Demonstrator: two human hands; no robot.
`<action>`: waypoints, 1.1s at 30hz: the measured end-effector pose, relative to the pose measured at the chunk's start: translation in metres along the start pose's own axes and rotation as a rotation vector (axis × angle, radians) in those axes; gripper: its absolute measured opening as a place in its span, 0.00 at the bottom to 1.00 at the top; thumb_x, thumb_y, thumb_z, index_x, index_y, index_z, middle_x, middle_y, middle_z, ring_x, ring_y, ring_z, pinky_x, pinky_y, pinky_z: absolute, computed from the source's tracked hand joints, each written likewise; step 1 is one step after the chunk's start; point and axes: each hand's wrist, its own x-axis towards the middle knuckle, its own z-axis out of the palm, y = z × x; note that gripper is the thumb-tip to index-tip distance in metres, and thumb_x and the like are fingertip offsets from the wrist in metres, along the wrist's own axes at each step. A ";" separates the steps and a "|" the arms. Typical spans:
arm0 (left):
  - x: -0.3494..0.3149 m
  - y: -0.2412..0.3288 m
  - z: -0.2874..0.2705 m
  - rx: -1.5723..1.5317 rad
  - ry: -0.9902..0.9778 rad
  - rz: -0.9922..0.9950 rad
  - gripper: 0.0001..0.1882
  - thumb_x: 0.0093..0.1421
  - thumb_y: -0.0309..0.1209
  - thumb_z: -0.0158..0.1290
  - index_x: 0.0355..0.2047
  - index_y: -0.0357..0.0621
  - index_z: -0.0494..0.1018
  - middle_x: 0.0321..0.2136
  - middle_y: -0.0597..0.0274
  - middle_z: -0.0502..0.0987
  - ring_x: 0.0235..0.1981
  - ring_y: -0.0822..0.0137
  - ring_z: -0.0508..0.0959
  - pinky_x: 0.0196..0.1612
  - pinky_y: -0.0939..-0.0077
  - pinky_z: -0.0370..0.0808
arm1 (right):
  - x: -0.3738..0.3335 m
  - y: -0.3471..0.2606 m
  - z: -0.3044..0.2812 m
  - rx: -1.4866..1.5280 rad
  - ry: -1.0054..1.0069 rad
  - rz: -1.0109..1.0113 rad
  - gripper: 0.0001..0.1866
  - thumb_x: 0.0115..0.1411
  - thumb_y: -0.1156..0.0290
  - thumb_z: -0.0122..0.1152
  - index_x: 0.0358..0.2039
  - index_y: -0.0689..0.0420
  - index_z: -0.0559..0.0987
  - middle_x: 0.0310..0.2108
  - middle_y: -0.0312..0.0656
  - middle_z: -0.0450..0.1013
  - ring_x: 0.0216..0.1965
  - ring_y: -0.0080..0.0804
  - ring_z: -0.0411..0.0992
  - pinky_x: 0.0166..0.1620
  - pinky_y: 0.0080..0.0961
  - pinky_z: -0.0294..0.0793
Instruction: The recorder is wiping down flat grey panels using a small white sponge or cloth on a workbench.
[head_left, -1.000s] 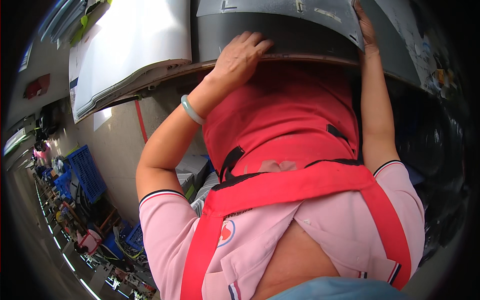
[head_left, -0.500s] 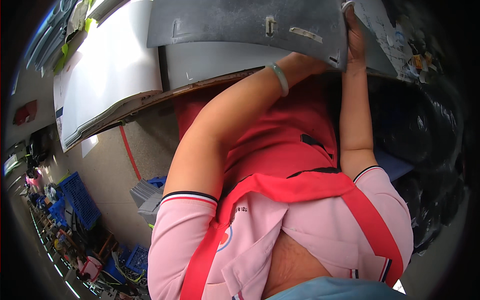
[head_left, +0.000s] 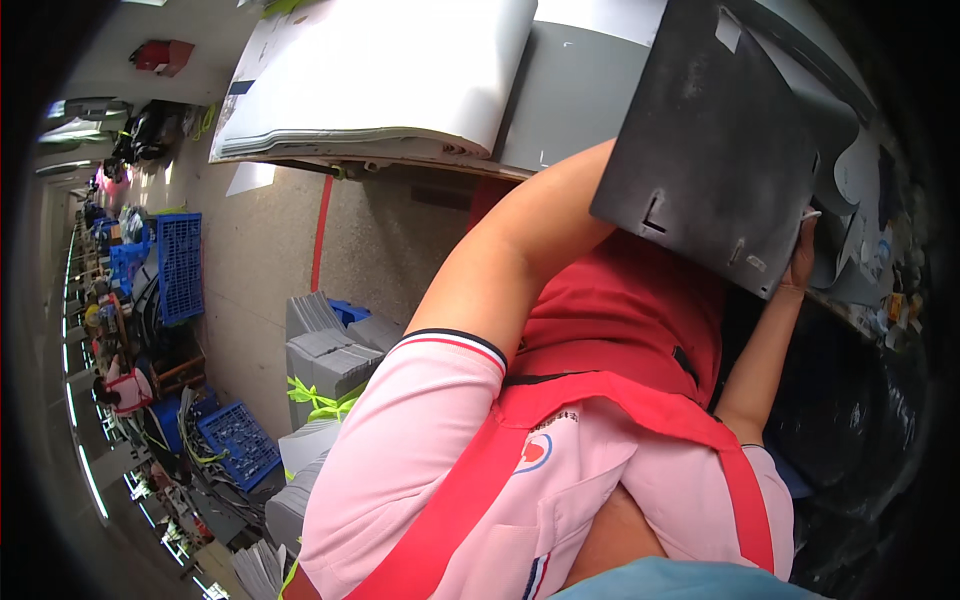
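Observation:
A stiff dark grey board with small cut slots, like a marking template, hangs tilted over the near edge of the worktable. My right hand is closed at its lower right edge, with a white band around one finger. My left forearm runs up behind the board, so my left hand and its fingers are hidden. A flat grey sheet with small corner marks lies on the table to the left of the board. More grey sheet material curls up behind the board on the right.
A thick stack of white sheets covers the table's left part. Tied bundles of grey pieces stand on the floor at my left, with blue crates farther off. Black plastic bags sit at my right.
The board has swung round and now tilts steeply, its lower edge nearer me. My left hand has gone out of sight behind it. The whole view has shifted, showing more of the left side.

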 end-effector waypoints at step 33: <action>-0.066 -0.051 -0.188 0.372 -0.172 0.075 0.07 0.61 0.23 0.60 0.41 0.40 0.81 0.32 0.60 0.82 0.30 0.72 0.80 0.35 0.78 0.77 | 0.088 0.004 0.067 -0.975 -0.060 0.059 0.15 0.65 0.58 0.66 0.44 0.54 0.83 0.36 0.28 0.77 0.38 0.16 0.73 0.43 0.14 0.71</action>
